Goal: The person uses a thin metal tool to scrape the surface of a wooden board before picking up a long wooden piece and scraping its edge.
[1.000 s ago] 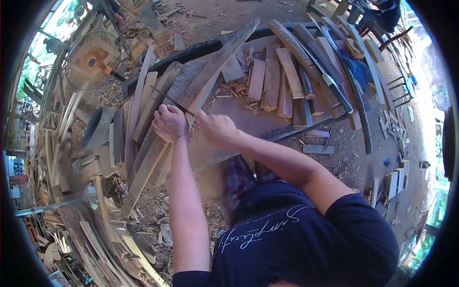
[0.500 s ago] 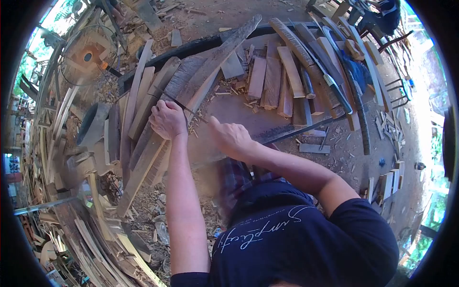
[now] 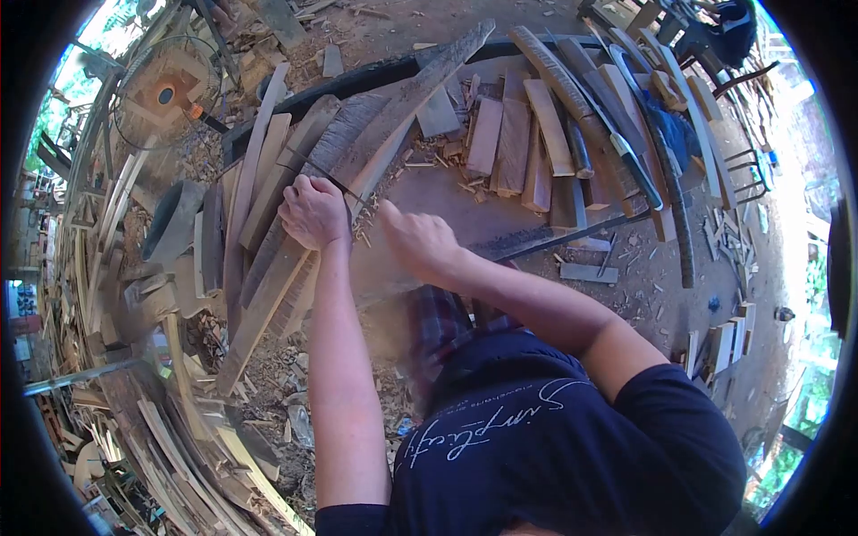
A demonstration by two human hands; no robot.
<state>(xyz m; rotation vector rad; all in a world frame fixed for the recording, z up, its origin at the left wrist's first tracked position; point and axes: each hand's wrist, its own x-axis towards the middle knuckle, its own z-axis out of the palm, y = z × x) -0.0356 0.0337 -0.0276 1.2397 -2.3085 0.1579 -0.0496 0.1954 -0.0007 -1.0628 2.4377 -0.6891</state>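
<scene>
Your left hand (image 3: 313, 213) was clenched around one end of a thin dark metal blade (image 3: 344, 189), centre-left of the frame. Your right hand (image 3: 418, 243) sat just right of it, fist closed; the other end of the blade ran toward it, but whether that grip actually held the blade, I couldn't tell — the fingers hid it.

The blade lay across a long rough grey-brown wooden plank (image 3: 375, 134) that slanted from lower left up to the upper middle of the frame, resting on the dusty wooden counter (image 3: 447, 210). Pale wood shavings (image 3: 447, 165) were scattered just beside your hands.

Handling, judged from looks: the plank was stiff, probably heavy, rough-edged and likely splintery, so not slippery. It was long enough to tip if you lifted it from one end; a hold near the middle, or one hand toward each end, would have suited it. The blade looked thin, rigid and sharp along its edge, so you'd take it by the ends only, as your left hand did.

More short brown board offcuts (image 3: 514, 143) lay in the upper middle, and curved dark slabs (image 3: 626, 134) at upper right, well apart from your hands.
</scene>
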